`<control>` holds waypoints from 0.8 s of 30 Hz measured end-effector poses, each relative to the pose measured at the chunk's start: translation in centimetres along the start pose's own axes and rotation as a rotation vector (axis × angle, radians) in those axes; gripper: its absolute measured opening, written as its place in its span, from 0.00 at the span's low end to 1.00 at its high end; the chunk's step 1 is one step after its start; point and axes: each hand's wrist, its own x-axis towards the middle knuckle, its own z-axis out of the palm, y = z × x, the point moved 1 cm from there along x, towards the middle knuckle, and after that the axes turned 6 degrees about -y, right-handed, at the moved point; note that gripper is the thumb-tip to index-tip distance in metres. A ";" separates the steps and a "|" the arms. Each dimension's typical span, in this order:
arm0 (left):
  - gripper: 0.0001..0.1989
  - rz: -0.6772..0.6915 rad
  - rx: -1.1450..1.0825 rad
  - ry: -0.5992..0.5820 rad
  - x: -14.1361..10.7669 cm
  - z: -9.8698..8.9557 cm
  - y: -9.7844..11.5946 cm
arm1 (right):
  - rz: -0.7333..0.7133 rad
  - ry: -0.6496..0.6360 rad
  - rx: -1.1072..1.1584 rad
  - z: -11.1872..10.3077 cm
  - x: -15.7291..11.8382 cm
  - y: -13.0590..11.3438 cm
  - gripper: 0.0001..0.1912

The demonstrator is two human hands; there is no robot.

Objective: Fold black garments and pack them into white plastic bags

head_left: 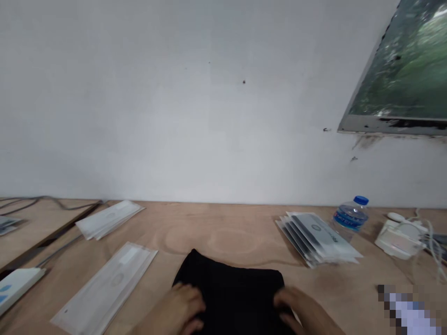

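we have the cloth [240, 300] on the desk [223, 237]; a strip of desk shows between its far edge and the wall [195, 139], more towards the bags [319, 237] at right. our left grip [179, 308] and right grip [302, 306] rest half-curled at its sides; we cannot tell whether they pinch it. its near end is cut off.

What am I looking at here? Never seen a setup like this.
No machine: these are a person's own bare hands. There's one picture, from a camera worn on the head, looking forward and down. The left hand and right hand are at opposite sides of a black cloth on a wooden table; whether they grip it or just touch it isn't clear. Pale flat packets lie to the left; to the right are a packet stack and a blue-capped bottle.
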 end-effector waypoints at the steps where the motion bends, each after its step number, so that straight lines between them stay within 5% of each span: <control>1: 0.10 -0.044 -0.021 0.012 1.6 -1.1 -0.2 | 0.002 0.007 0.001 -1.3 1.5 -0.2 0.15; 6: 0.28 -0.070 -0.039 -0.076 10.5 -2.7 -1.8 | 0.050 -0.151 -0.114 -3.4 8.1 -0.9 0.35; 10: 0.23 -0.102 0.001 -0.182 13.5 -1.5 -2.7 | 0.032 -0.195 -0.110 -2.8 9.0 -0.2 0.31; 16: 0.27 -0.132 0.043 -0.249 12.3 -2.0 -2.8 | -0.103 -0.242 0.125 -3.6 7.1 1.0 0.43; 24: 0.14 -0.143 0.182 -0.110 7.1 -3.7 1.8 | -0.056 0.000 0.128 -4.7 3.1 0.9 0.16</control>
